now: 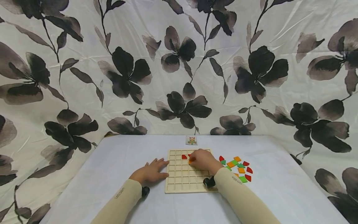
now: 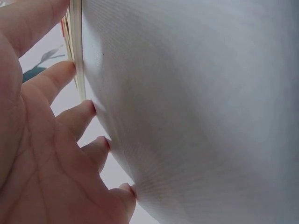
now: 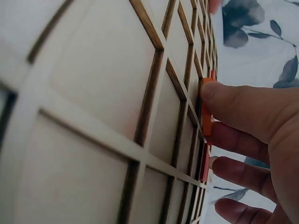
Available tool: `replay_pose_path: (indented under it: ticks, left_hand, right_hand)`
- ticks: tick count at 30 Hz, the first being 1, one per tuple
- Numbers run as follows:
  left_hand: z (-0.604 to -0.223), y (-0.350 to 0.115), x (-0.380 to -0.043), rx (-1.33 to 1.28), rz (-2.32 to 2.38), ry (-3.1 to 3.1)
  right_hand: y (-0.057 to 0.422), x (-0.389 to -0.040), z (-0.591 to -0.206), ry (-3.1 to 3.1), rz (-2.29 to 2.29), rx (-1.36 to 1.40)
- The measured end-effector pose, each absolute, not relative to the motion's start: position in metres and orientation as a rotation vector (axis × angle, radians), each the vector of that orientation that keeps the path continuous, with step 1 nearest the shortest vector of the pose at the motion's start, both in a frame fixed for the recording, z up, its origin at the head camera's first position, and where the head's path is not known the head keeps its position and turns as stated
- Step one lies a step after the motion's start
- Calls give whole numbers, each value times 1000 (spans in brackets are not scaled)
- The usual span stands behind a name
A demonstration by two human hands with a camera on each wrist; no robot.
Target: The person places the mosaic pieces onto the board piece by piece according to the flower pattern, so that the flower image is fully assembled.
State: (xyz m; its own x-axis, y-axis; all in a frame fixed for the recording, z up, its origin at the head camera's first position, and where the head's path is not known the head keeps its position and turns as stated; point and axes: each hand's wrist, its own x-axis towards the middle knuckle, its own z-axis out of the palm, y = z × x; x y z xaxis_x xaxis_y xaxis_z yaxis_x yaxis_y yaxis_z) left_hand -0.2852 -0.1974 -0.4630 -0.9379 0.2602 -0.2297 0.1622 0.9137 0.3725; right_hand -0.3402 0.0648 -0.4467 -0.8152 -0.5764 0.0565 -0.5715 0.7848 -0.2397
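At the board (image 1: 179, 177), far half, my R hand (image 1: 205, 160) pinches an orange tile (image 3: 206, 123): prob. light, stiff, slickish; best gripped by opp. edges. L hand (image 1: 151, 172), fingers spread, touches board's L edge.

Seemingly a card (image 1: 191, 140) behind board (image 1: 185, 178)

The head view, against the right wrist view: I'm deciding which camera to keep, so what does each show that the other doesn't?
Only the head view shows the loose pieces right of the board, the card toward the far edge of the table, and the sleeves.

Only the right wrist view shows the brown sides of the grid bars and the palm side of the right hand.

Both share the board, the right hand pinching an orange piece, red pieces on the board, and the flowered backdrop.
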Motion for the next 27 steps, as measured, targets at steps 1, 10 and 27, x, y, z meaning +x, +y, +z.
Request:
replay_pose_path:
  ticks: [1,10,27]
  left_hand:
    - [-463,-197,-285,314,510,2800]
    - [-463,-195,-288,319,502,2798]
    - [-462,-196,-287,314,503,2811]
  right_hand:
    - [64,-341,-447,2950,-397,-945]
    - [66,-344,-445,2903,-567,-901]
    - [75,-344,-449,2899,-577,-925]
